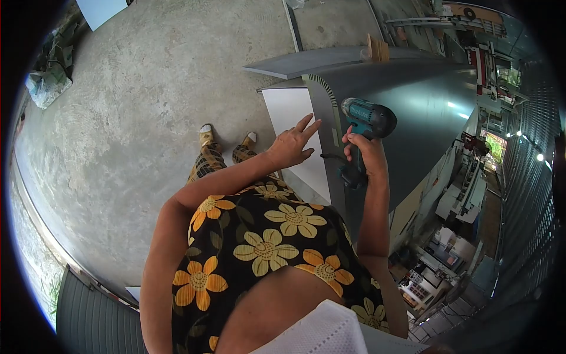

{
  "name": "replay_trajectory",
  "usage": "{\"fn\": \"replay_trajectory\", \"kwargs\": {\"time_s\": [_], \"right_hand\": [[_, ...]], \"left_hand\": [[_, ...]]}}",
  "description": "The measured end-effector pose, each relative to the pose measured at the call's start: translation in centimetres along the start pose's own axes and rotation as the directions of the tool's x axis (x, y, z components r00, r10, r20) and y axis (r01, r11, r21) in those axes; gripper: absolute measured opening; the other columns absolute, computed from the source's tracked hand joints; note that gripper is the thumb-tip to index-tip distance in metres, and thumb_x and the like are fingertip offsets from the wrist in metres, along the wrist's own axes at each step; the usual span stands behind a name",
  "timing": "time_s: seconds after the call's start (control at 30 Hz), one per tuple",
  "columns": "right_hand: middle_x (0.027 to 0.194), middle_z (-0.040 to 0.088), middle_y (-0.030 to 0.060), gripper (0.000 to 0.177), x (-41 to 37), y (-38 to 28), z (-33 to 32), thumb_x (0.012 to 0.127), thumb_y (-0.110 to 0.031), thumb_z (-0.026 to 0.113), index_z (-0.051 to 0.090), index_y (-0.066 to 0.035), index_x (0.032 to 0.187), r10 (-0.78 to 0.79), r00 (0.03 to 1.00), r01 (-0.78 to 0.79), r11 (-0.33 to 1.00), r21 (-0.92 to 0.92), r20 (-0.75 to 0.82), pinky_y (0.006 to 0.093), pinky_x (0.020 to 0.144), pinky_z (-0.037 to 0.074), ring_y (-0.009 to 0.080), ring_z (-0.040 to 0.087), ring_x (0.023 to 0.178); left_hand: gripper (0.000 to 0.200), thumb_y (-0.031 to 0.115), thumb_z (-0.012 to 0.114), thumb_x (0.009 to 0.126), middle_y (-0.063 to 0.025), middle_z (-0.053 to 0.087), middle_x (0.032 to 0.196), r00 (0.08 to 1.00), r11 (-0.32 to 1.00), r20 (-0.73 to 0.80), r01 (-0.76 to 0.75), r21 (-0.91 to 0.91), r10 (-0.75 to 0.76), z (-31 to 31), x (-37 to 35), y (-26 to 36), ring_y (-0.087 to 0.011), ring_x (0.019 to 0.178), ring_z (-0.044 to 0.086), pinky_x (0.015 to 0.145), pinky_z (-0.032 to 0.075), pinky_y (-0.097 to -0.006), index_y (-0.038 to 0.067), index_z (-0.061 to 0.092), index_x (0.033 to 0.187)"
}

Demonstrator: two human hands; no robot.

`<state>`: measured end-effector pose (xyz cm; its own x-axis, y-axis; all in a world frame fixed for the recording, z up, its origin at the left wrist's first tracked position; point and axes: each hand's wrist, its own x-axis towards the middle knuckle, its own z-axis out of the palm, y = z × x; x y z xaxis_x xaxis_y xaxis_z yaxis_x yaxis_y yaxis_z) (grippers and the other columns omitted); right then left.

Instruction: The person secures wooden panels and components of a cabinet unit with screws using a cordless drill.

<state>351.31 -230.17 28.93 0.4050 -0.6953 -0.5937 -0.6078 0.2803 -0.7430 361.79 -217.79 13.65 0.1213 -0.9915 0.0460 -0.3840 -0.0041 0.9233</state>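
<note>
My right hand [369, 154] is wrapped around the handle of a teal and black cordless drill [368, 117]. The drill's front end points left, over the edge of a large grey metal sheet [413, 88]. A dark strap [333, 157] sticks out near the drill's base. My left hand [292, 146] hovers with fingers apart and holds nothing, close over a white panel [289, 106] beside the sheet. Between panel and sheet runs a greenish-grey edge strip [322, 97] with a curved row of dark marks at its far end.
Another grey board [306, 64] lies across the far end, with a wooden piece [378, 48] standing by it. Concrete floor [130, 118] spreads to the left, where plastic bags [48, 88] lie. Cluttered benches and equipment [466, 200] line the right side.
</note>
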Motion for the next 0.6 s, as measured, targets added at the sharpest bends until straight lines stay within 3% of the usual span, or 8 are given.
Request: {"fn": "replay_trajectory", "kwargs": {"time_s": [0.37, 0.47, 0.57, 0.6], "right_hand": [[0.073, 0.059, 0.0075, 0.024, -0.1, 2.5, 0.7, 0.074, -0.012, 0.061, 0.055, 0.001, 0.093, -0.047, 0.991, 0.033, 0.993, -0.114, -0.123, 0.0253, 0.042, 0.042, 0.0106, 0.055, 0.05], [0.075, 0.061, 0.0119, 0.034, 0.0, 3.3, 1.3, 0.068, -0.015, 0.066, 0.054, 0.0, 0.096, -0.087, 0.986, 0.011, 0.889, -0.457, -0.145, 0.0317, 0.049, 0.046, 0.0203, 0.061, 0.056], [0.085, 0.062, 0.0145, 0.045, -1.4, 4.8, 4.2, 0.064, -0.02, 0.074, 0.053, 0.0, 0.098, -0.532, 0.841, 0.298, 0.61, -0.734, -0.1, 0.0317, 0.063, 0.048, 0.0218, 0.063, 0.073], [0.087, 0.061, 0.0164, 0.048, -1.3, 5.5, 5.1, 0.063, -0.02, 0.074, 0.051, -0.001, 0.101, -0.533, 0.843, 0.313, 0.596, -0.739, -0.073, 0.0353, 0.065, 0.048, 0.0277, 0.061, 0.078]], "left_hand": [[0.074, 0.016, 0.067, 0.073, -0.0264, 0.028, 0.137, 0.996, 0.999, 0.085, 0.036, 0.008, -0.037, 0.8, -2.3, -1.1, -0.0393, 0.099, 0.057, 0.084, 0.049, -0.0421, 0.007, 0.03, 0.135], [0.071, 0.016, 0.067, 0.073, -0.0245, 0.028, 0.138, 0.991, 0.996, 0.1, 0.086, 0.037, -0.089, 1.0, -3.6, -2.3, -0.0387, 0.101, 0.056, 0.085, 0.048, -0.042, 0.007, 0.032, 0.134], [0.068, 0.018, 0.066, 0.073, -0.0256, 0.031, 0.135, 0.99, 0.99, 0.071, 0.119, 0.071, -0.124, 3.3, -5.9, -3.6, -0.0393, 0.102, 0.055, 0.085, 0.047, -0.0428, 0.006, 0.034, 0.132], [0.067, 0.02, 0.066, 0.074, -0.0267, 0.034, 0.133, 0.99, 0.989, 0.053, 0.124, 0.085, -0.128, 3.8, -6.4, -4.1, -0.0398, 0.102, 0.055, 0.085, 0.047, -0.0433, 0.005, 0.035, 0.131]]}}
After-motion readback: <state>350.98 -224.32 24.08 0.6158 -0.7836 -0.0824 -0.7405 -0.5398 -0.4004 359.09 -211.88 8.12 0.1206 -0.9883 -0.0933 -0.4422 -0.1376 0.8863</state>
